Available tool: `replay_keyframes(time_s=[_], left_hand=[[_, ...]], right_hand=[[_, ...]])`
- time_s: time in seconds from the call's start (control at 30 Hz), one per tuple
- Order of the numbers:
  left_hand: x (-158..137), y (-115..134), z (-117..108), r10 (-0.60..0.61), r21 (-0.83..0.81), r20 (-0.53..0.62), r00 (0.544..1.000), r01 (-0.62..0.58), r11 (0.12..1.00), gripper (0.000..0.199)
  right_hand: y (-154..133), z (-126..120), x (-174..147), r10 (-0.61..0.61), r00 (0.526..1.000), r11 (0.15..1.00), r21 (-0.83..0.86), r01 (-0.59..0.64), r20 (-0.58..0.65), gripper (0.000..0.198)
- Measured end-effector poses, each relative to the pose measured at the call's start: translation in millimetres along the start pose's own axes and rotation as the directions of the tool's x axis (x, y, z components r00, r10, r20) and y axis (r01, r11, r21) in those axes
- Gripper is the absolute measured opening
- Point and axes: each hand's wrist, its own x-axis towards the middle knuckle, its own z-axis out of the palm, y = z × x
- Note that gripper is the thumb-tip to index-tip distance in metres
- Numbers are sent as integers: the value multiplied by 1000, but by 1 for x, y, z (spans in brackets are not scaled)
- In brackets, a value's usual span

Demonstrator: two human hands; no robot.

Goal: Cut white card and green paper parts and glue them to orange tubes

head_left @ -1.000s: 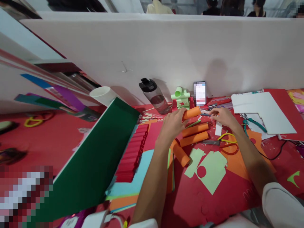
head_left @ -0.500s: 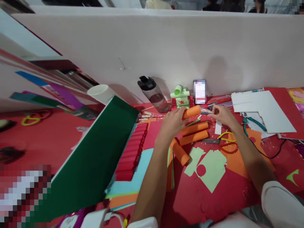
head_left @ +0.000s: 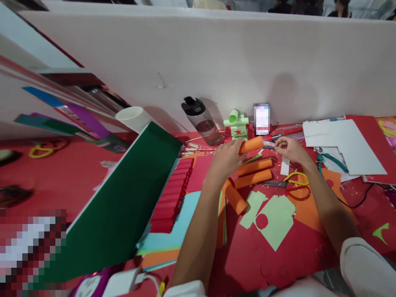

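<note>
My left hand is closed around an orange paper tube, whose open end points right. Just beyond that end is my right hand, fingertips pressed together; whatever they pinch is too small to make out. Two more orange paper tubes lie below the held one, and a wider orange tube slants beside my left wrist. Scissors with yellow and orange handles rest beneath my right hand. Closer to me are pale green paper pieces, one with a round hole.
A tilted water bottle, a green paper model and a phone stand along the white partition. Folded red paper and a green board are leftward. Pliers and white board lie right.
My right hand has shifted slightly, its fingers changing their bend near the tube's open end. The left hand keeps its hold on the orange paper tube. The camera view has moved a little.
</note>
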Motion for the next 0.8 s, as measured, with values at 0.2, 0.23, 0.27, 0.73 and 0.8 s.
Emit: replay_keyframes(time_s=[0.2,0.23,0.27,0.73,0.8], left_hand=[[0,-1,-2,-7,-9,-4,1000,7,1000,39],[-1,-1,-2,-6,-11,-10,1000,6,1000,39],[-1,-1,-2,-6,-12,-14,1000,6,1000,38],[-2,2,-6,1,-55,-1,1000,-1,998,39],[-2,2,-6,5,-67,-6,1000,-5,998,39]], right_hand=[[-3,-6,-1,-101,993,980,180,88,65,24],[-2,-7,-1,-103,992,972,218,86,69,25],[-1,-8,-1,-101,992,963,259,78,75,27],[-3,-11,-4,-141,985,694,720,30,95,43],[-7,-12,-4,-138,988,695,717,46,70,46]])
